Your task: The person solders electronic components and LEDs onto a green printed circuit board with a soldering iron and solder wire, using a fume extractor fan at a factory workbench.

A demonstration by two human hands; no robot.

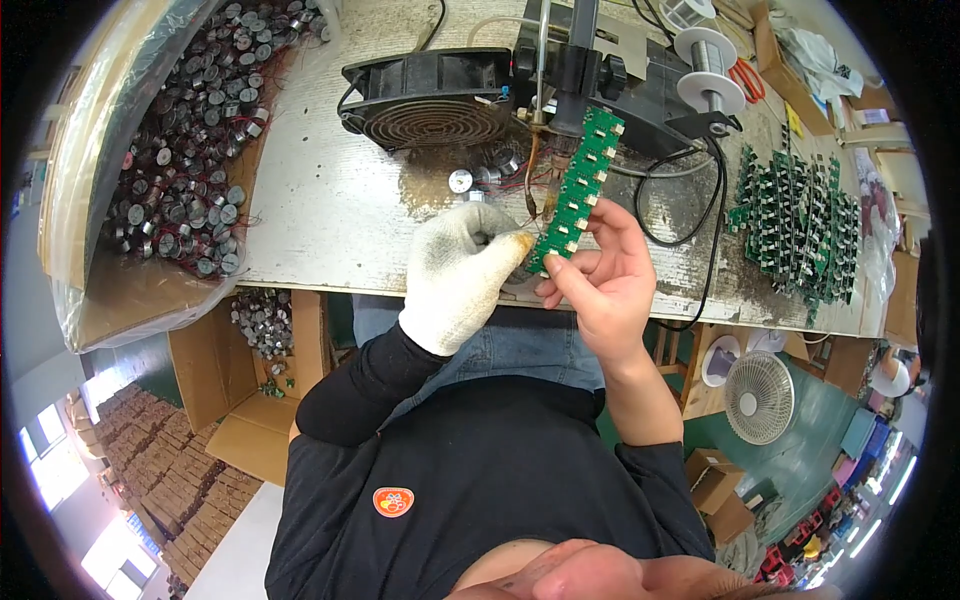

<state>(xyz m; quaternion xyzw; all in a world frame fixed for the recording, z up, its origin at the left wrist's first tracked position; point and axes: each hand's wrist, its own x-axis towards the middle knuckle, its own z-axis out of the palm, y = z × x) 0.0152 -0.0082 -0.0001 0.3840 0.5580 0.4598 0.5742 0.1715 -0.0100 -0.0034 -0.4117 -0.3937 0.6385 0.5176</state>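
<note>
Right hand [600, 275], bare, pinches the lower end of a long green circuit-board strip [578, 185] between thumb and fingers; grip is closed on the strip's bottom edge, centre of frame. Strip is narrow, made of several small identical panels joined end to end, with pale connector blocks stepping along its right edge and small solder pads on the green face. It runs tilted up and to the right, its top end reaching the foot of the black soldering fixture [580, 60] at upper centre.

Left hand [462, 272], in a white knit glove with a yellowed fingertip, sits just beside the strip's lower left edge. Fingers are curled together against the strip; whether they pinch a small part or wire there cannot be told, view is too tight.

Just above the glove: a few small silver cylindrical parts [478, 178] with thin wires on the worn workbench [320, 200]. Black fan [430, 100] lies flat at upper centre-left. Solder spool [708, 62] at upper right. Heap of green boards [800, 225] at right edge of bench. Lined box of silver parts [190, 150] at upper left.
</note>
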